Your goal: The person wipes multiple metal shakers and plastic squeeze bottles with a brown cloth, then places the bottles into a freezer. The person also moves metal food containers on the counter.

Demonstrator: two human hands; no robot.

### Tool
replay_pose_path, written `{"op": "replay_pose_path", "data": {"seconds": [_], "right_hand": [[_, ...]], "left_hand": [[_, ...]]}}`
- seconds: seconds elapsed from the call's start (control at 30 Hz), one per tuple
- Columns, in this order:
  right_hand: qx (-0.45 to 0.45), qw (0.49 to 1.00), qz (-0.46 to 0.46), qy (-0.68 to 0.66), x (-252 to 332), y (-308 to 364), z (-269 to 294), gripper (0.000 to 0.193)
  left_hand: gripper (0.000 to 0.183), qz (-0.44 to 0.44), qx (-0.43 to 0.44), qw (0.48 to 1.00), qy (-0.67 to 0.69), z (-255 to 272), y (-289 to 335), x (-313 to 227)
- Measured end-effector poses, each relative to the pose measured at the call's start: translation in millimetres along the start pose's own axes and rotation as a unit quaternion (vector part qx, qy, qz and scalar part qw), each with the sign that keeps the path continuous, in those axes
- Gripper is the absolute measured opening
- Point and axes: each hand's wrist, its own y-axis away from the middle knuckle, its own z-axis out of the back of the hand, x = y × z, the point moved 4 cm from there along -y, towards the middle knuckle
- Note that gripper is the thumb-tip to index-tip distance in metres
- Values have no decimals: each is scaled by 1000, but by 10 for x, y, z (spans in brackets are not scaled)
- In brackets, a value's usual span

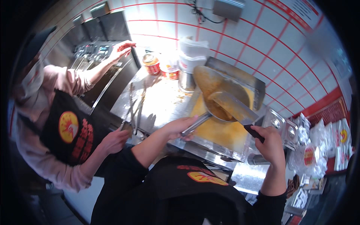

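Note:
My left hand [182, 128] is closed round the metal handle [198, 123] of a round metal pan [244, 98]. The pan is tilted over a shallow metal tray [219, 139] spread with yellow-orange liquid or batter. In my right hand [269, 143] is the black grip of a broad-bladed spatula [236, 107], its blade reaching into the pan. Brown-orange residue coats the blade and the pan's inside. A coated, oval metal piece [206, 79] rises at the pan's left side; whether it belongs to the pan I cannot tell.
To my left, a co-worker's hand [115, 141] is by long metal tongs [138, 108]; their other hand [122, 50] is over a fryer-like unit [108, 84]. Cans [150, 63] and stacked white containers [193, 52] stand behind. Packed bags and cups [308, 155] crowd the right.

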Motion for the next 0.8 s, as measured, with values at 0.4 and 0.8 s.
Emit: {"op": "replay_pose_path", "data": {"seconds": [0.4, 0.8], "right_hand": [[137, 986, -12, 89, -115, -539, -358, 38], [-67, 990, -125, 1, 73, -124, 99, 35]], "left_hand": [[26, -170, -391, 819, -384, 1230, 643, 1438], [30, -589, 107, 437, -672, -272, -141, -1339]]}}
